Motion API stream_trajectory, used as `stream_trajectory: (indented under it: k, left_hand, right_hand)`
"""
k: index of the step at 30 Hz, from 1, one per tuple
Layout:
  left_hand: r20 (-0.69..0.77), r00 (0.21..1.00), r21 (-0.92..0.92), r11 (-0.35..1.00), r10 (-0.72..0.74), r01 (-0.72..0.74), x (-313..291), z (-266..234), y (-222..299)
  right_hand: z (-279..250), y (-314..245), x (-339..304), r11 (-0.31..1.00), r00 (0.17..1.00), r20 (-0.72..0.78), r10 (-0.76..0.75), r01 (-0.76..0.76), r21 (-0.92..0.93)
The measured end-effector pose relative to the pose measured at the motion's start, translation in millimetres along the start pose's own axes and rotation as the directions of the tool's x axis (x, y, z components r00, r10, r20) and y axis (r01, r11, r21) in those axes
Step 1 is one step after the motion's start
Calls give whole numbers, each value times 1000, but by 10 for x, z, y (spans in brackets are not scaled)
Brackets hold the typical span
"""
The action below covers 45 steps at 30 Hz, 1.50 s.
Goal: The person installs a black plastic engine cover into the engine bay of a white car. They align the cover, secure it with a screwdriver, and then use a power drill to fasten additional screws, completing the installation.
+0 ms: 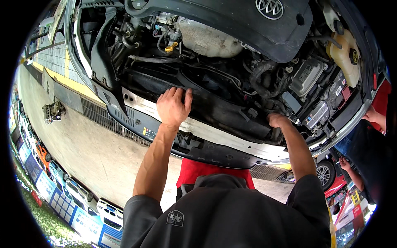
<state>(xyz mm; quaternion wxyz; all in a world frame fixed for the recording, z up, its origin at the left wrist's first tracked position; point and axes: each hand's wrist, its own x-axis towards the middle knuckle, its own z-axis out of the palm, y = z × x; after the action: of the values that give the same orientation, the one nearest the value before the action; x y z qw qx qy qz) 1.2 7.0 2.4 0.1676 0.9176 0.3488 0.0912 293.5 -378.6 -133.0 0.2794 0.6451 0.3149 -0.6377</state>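
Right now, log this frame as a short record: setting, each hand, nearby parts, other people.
setting: open engine bay of a car with the front cover off, seen from above
left hand: left hand lies palm down on the black radiator shroud, fingers over its upper edge
right hand: right hand grips down by the shroud's right end, fingers hidden
nearby parts: bare metal crossmember below the hands; yellow dipstick handle; pale coolant tank
other people: a person's hand at the right rim

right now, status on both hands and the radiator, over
Left hand flat on black radiator shroud, fingers spread. Right hand reaching down at its right end, fingers hidden. Hoses crowd the right side.
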Motion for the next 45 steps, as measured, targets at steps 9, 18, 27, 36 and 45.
stream_trajectory:
  k: [9,18,27,36,45]
  left_hand:
    - [6,1000,12,1000,5,-5,8,-15,3]
    - [19,1000,-27,1000,-14,14,20,-57,47]
    - [21,1000,44,999,11,-12,-8,21,20]
    - [23,1000,66,998,11,-12,-42,26,112]
    - [107,993,113,993,-43,31,-132,107,34]
  right_hand:
    - [125,68,198,993,999,27,41,-38,-109]
    - [-120,-174,-177,997,997,18,79,-79,6]
    - [50,47,168,992,997,77,29,-20,-126]
    - [-19,-67,-92,999,999,-14,-30,30,-23]
    - [50,-124,-126,1000,987,-162,-11,13,11]
